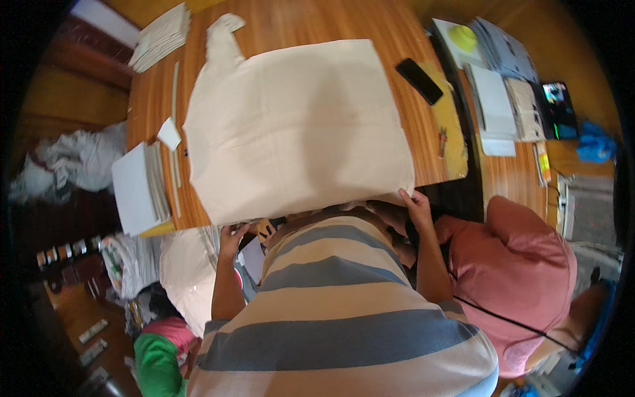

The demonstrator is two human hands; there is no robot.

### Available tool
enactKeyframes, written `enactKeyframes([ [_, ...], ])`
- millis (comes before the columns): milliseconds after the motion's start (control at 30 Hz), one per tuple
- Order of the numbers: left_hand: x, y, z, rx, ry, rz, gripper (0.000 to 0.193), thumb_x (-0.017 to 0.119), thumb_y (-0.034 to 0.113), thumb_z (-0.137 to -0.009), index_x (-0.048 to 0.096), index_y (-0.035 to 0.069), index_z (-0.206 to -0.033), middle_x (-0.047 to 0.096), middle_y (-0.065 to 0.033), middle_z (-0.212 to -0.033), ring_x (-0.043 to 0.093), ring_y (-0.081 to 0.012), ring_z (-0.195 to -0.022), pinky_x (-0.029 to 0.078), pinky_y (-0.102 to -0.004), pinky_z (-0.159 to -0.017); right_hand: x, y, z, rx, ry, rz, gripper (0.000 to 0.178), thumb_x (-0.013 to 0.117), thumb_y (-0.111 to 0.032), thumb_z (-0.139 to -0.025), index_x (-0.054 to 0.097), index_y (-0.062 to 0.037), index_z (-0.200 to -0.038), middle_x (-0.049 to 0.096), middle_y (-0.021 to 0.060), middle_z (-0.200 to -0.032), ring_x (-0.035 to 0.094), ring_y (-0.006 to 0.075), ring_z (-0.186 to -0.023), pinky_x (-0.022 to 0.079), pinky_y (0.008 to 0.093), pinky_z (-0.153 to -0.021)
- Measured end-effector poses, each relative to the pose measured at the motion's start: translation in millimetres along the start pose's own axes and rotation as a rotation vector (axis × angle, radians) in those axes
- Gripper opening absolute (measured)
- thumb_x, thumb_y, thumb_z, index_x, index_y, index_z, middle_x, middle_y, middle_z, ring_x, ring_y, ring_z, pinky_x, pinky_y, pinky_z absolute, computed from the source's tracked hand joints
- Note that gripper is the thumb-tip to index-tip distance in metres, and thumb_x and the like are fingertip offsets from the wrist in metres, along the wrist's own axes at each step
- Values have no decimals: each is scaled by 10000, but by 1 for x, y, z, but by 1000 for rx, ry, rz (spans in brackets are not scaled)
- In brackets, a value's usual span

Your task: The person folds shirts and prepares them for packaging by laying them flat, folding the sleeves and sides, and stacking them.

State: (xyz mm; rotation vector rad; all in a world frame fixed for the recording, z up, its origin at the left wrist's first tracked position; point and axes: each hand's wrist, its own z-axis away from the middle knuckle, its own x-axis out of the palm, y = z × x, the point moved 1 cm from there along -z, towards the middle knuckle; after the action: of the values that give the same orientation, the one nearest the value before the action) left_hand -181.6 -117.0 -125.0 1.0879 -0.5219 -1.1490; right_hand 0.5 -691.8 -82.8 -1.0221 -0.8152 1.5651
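A large cream cloth piece (pixel 297 126) lies spread over the wooden table, with a narrow strap-like end reaching away at its far left. Its near edge hangs slightly past the table's front edge. At the near right corner, my right hand (pixel 417 209) pinches the cloth between thumb and fingers. My left hand (pixel 231 241) is closed at the near left corner, gripping the cloth's edge; its fingertips are partly hidden.
On the table (pixel 284 20), a black phone (pixel 419 81) and small scissors-like snips (pixel 442 141) lie to the right. Folded cloth (pixel 161 38) and a cloth stack (pixel 139 188) sit left, beside a long thin strip (pixel 175 99). A reddish cushion-like bundle (pixel 512 264) is near my right arm.
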Motion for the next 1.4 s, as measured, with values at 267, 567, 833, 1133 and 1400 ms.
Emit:
enactKeyframes([
  [267,-9,-37,14,-59,81,-39,291,792,193,-945,737,11,-1165,754,-91,-1063,687,-173,-1003,551,-311,-879,6,3,7,57,39,-111,329,728,-308,-1013,745,-3,-1135,744,26,-994,651,105,-880,513,286,-823],
  [567,-20,148,29,-114,-618,-496,432,778,289,-961,692,11,-1281,748,-147,-1168,708,-222,-1038,569,-369,-906,20,116,57,162,444,-135,211,771,-240,-963,687,-51,-1007,609,-41,-753,521,52,-604,391,230,-530],
  [833,109,266,-23,377,-976,-440,385,778,213,-959,700,-16,-1258,773,-106,-1102,690,-123,-859,573,-300,-788,147,-80,141,-50,-128,-613,295,591,-107,-1044,573,-29,-1328,671,161,-1305,698,297,-1185,575,397,-966],
  [1133,192,195,14,313,-1606,-625,230,675,166,-1015,782,-34,-1051,802,-126,-927,738,-152,-833,579,-318,-778,207,-104,203,-127,97,-647,448,667,-214,-1040,536,-19,-1422,633,110,-1338,616,202,-1246,506,365,-1054],
  [1400,189,189,48,959,-1855,-985,318,691,355,-974,794,73,-869,723,-167,-764,710,-375,-713,545,-439,-650,245,-65,272,13,273,-642,563,695,-342,-1013,530,30,-1403,695,148,-1268,705,185,-1041,552,342,-922],
])
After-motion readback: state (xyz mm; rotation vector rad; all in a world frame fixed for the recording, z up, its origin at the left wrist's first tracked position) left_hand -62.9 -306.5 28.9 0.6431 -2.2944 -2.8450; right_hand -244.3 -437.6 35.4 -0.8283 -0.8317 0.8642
